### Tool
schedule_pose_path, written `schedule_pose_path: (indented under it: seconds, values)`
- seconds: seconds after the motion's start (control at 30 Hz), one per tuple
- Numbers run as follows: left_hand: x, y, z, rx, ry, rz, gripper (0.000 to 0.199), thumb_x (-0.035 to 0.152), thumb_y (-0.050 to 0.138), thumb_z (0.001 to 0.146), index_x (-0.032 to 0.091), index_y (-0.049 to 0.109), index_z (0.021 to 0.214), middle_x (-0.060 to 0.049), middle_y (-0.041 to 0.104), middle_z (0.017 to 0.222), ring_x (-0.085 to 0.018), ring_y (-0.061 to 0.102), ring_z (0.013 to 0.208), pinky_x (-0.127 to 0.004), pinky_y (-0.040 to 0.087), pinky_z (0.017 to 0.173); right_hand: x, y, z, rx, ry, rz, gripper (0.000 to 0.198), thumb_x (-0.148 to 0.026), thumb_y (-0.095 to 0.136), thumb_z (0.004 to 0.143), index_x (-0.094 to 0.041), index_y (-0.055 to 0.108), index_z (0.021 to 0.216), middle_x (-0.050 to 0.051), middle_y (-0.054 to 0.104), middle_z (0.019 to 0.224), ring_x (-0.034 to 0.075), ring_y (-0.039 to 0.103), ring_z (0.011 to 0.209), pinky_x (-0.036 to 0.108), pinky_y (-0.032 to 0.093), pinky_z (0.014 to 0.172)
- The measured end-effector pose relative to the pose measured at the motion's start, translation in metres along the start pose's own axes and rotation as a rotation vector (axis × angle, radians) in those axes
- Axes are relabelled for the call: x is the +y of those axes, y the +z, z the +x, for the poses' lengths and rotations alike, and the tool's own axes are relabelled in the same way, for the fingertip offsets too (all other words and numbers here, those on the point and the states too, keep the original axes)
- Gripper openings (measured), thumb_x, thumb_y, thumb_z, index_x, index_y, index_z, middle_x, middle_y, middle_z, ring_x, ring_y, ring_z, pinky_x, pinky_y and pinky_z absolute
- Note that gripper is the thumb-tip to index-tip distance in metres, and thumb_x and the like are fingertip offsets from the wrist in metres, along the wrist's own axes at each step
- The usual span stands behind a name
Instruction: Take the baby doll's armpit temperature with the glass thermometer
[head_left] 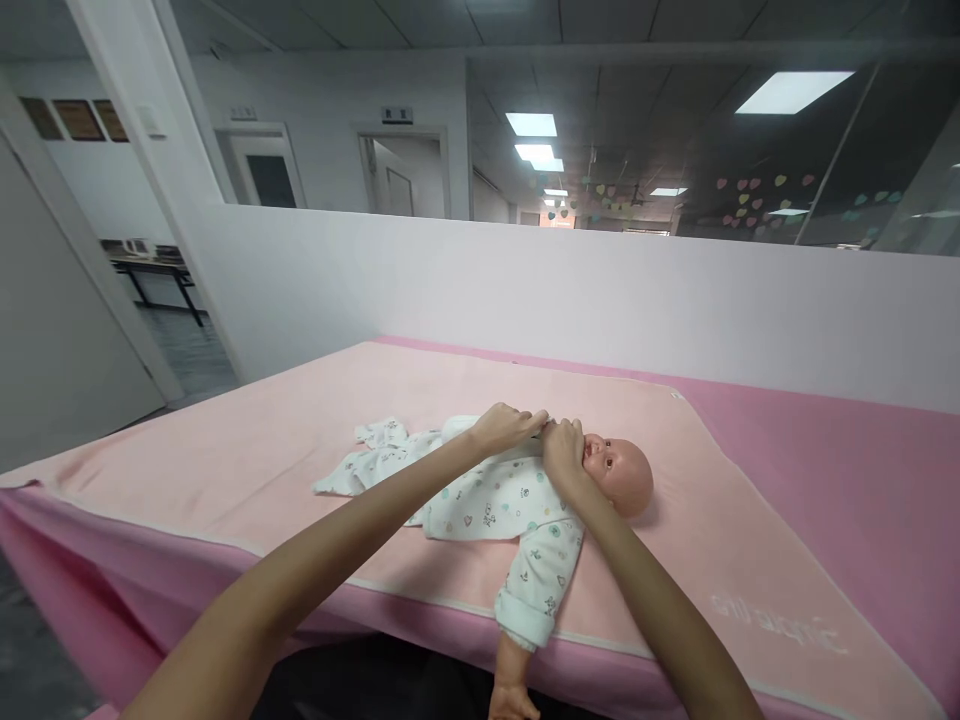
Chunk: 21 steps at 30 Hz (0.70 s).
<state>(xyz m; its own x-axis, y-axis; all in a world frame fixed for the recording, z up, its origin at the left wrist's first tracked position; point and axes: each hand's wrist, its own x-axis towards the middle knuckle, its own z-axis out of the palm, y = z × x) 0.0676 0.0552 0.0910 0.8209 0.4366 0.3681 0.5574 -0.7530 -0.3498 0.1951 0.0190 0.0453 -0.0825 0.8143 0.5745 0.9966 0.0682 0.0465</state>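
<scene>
Pinching the doll's (632, 476) shirt (487, 497) with left hand (504, 428) and right hand (564, 455), fingers (535, 424) closed — by the surface's (870, 470) front edge

Near the centre of the frame, the left hand (510, 428) and the right hand (562, 452) meet at the collar of a doll's white printed outfit (487, 500), fingers bent (what they pinch is too small to tell). The doll (631, 475) lies on its back, head to the right, one arm hanging toward the bottom edge. Beneath it spreads a pale pink blanket (247, 440); heart-shaped notes (744, 203) dot the glass at upper right.
</scene>
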Motion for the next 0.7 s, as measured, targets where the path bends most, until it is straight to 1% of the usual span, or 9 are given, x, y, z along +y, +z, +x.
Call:
schedule_pose_path:
  seconds: [0.1, 0.23, 0.3, 0.37, 0.43, 0.47, 0.57, 0.63, 0.7]
  values:
    - [0.0, 0.004, -0.005, 0.003, 0.0, 0.003, 0.019, 0.014, 0.033, 0.085, 0.019, 0.051, 0.091, -0.003, 0.059, 0.059, -0.014, 0.053, 0.051, -0.022, 0.026, 0.046, -0.003, -0.002, -0.002, -0.048, 0.037, -0.025, 0.028, 0.002, 0.042, 0.076, -0.015, 0.064, 0.072, 0.011, 0.065, 0.068, 0.019, 0.056, 0.063, 0.033, 0.027, 0.062]
    - [0.0, 0.007, -0.011, 0.045, 0.018, -0.04, 0.023, 0.016, 0.031, 0.088, 0.02, 0.053, 0.092, -0.002, 0.056, 0.059, -0.012, 0.051, 0.05, -0.021, 0.026, 0.046, 0.004, -0.019, -0.007, -0.109, -0.004, -0.025, 0.022, -0.005, 0.046, 0.078, -0.017, 0.062, 0.068, 0.01, 0.065, 0.067, 0.02, 0.056, 0.067, 0.034, 0.027, 0.066]
    - [0.002, 0.008, -0.013, 0.049, 0.049, -0.032, 0.025, 0.017, 0.029, 0.089, 0.02, 0.054, 0.091, -0.002, 0.056, 0.058, -0.011, 0.051, 0.05, -0.021, 0.028, 0.047, 0.01, -0.031, -0.009, -0.097, 0.0, -0.032, 0.019, -0.009, 0.046, 0.08, -0.016, 0.061, 0.07, 0.011, 0.064, 0.066, 0.022, 0.056, 0.069, 0.035, 0.026, 0.067]
    - [0.007, 0.009, -0.016, 0.038, 0.084, -0.007, 0.027, 0.015, 0.028, 0.088, 0.02, 0.054, 0.092, -0.002, 0.055, 0.058, -0.011, 0.05, 0.049, -0.021, 0.03, 0.048, 0.015, -0.042, -0.01, -0.045, 0.005, -0.034, 0.014, -0.01, 0.046, 0.081, -0.016, 0.059, 0.079, 0.011, 0.065, 0.071, 0.023, 0.056, 0.072, 0.035, 0.026, 0.068]
    - [0.015, 0.011, -0.02, 0.007, 0.137, 0.012, 0.028, 0.011, 0.029, 0.087, 0.02, 0.054, 0.093, -0.002, 0.055, 0.058, -0.011, 0.048, 0.047, -0.022, 0.031, 0.047, 0.017, -0.048, -0.011, -0.032, -0.041, -0.019, 0.015, -0.008, 0.047, 0.079, -0.017, 0.057, 0.086, 0.01, 0.065, 0.077, 0.023, 0.056, 0.076, 0.034, 0.025, 0.068]
    - [0.02, 0.011, -0.024, -0.017, 0.176, 0.017, 0.028, 0.01, 0.029, 0.086, 0.02, 0.054, 0.094, -0.002, 0.055, 0.058, -0.01, 0.047, 0.046, -0.022, 0.031, 0.046, 0.018, -0.049, -0.013, -0.055, -0.082, -0.005, 0.016, -0.007, 0.048, 0.078, -0.017, 0.057, 0.085, 0.009, 0.065, 0.078, 0.022, 0.055, 0.077, 0.034, 0.026, 0.068]
    - [0.031, 0.009, -0.04, -0.09, 0.305, 0.029, 0.027, 0.01, 0.032, 0.084, 0.02, 0.054, 0.096, -0.002, 0.056, 0.059, -0.009, 0.046, 0.044, -0.021, 0.029, 0.042, 0.02, -0.047, -0.022, -0.163, -0.198, 0.015, 0.017, -0.004, 0.049, 0.074, -0.018, 0.057, 0.075, 0.006, 0.064, 0.075, 0.021, 0.055, 0.078, 0.033, 0.026, 0.069]
    - [0.033, 0.005, -0.051, -0.099, 0.357, 0.044, 0.026, 0.011, 0.032, 0.085, 0.021, 0.054, 0.095, -0.001, 0.055, 0.059, -0.009, 0.046, 0.043, -0.021, 0.028, 0.041, 0.023, -0.044, -0.03, -0.195, -0.225, 0.019, 0.019, -0.002, 0.047, 0.074, -0.018, 0.057, 0.073, 0.006, 0.064, 0.075, 0.02, 0.054, 0.077, 0.034, 0.027, 0.07]
    - [0.03, 0.002, -0.059, -0.065, 0.382, 0.058, 0.025, 0.013, 0.032, 0.086, 0.021, 0.054, 0.095, 0.0, 0.054, 0.057, -0.008, 0.046, 0.043, -0.02, 0.029, 0.041, 0.027, -0.043, -0.037, -0.18, -0.211, 0.036, 0.02, -0.003, 0.044, 0.075, -0.018, 0.057, 0.074, 0.006, 0.064, 0.077, 0.02, 0.054, 0.077, 0.033, 0.028, 0.072]
